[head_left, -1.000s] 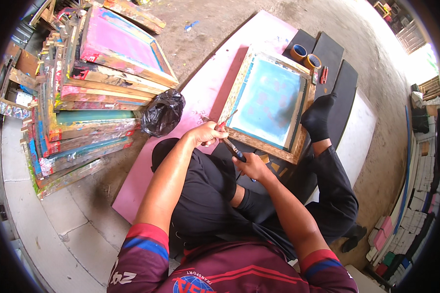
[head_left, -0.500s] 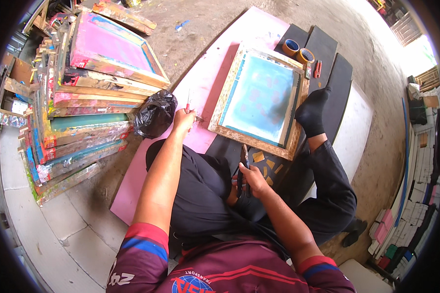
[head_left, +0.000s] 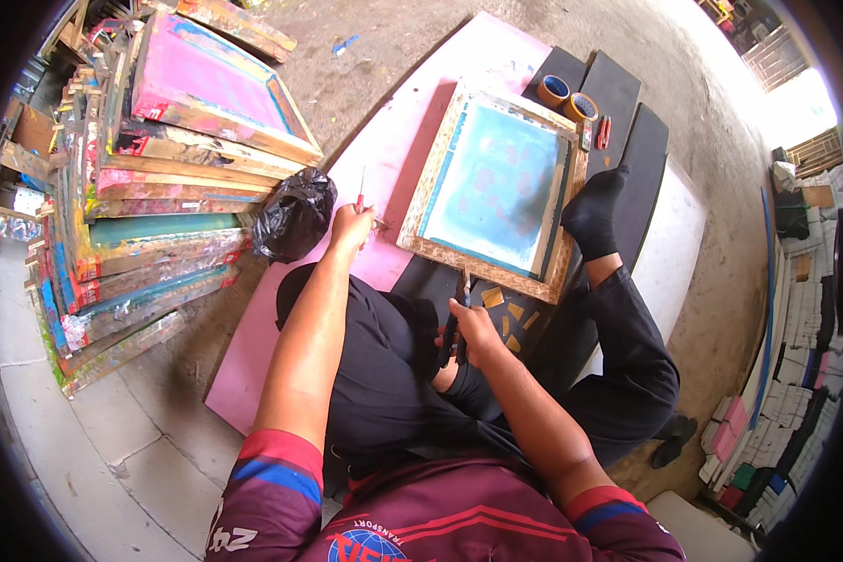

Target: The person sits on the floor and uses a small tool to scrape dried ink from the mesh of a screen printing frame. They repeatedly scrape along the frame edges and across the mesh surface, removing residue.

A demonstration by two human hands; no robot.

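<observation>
Just below the framed screen (head_left: 496, 187) | I'm seeing right hand (head_left: 478, 332) curling its fingers around dark-handled tool (head_left: 465, 285) | over pink board (head_left: 253, 347), left hand (head_left: 350, 228) wrapping its fingers around red-handled tool (head_left: 360, 200) | hands standing farther apart than a second ago, leaving tools separate

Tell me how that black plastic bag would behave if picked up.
The black plastic bag would probably flop and change shape, given its creased, thin-looking film. Its glossy surface may feel slippery. It could be light, though its inside is hidden.
</observation>
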